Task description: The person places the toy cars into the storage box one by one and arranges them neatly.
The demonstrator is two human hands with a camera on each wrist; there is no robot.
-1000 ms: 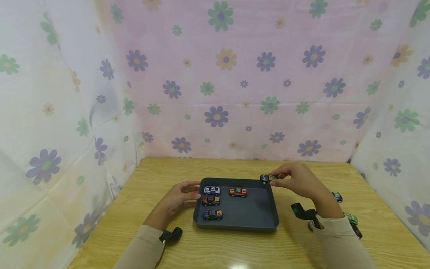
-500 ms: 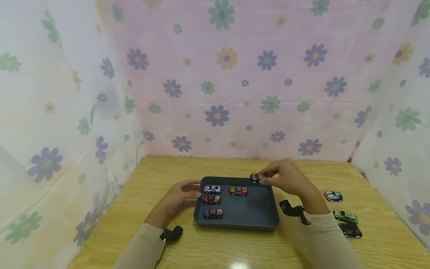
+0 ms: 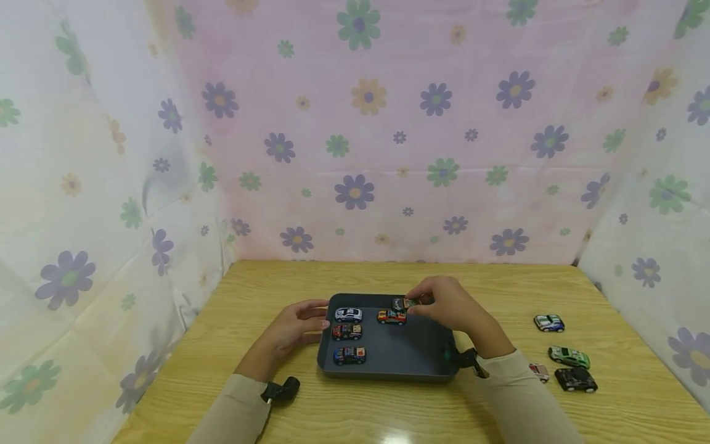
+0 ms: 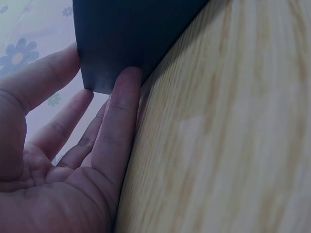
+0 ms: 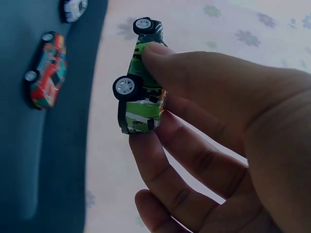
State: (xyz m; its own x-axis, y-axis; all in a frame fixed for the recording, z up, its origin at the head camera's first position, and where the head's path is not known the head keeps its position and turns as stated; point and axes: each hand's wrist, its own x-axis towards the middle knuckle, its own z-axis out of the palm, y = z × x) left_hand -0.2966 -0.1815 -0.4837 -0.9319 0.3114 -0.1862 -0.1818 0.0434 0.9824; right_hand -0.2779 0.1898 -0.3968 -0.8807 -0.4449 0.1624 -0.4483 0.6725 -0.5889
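Note:
In the head view my right hand (image 3: 449, 302) pinches a black-and-green toy car (image 3: 402, 304) over the back of the grey tray (image 3: 388, 374). The right wrist view shows thumb and fingers on the toy car (image 5: 141, 82), its white-rimmed wheels exposed. Just in front of it, a red-and-yellow toy car (image 3: 391, 317) rests in the tray. A white car (image 3: 348, 315), a dark red car (image 3: 347, 332) and a blue car (image 3: 349, 356) line the tray's left side. My left hand (image 3: 293, 327) rests its extended fingers against the tray's left wall (image 4: 121, 43).
On the wooden table (image 3: 266, 277) to the right lie a white-and-blue car (image 3: 549, 323), a green car (image 3: 569, 356) and a black car (image 3: 577, 380). A partly hidden pale red car (image 3: 538, 372) sits by the right sleeve. Flowered cloth (image 3: 388, 154) encloses the table.
My right hand has carried the black-and-green car leftward and lower, from the tray's back right corner to behind the red-and-yellow car. The left hand stays at the tray's side.

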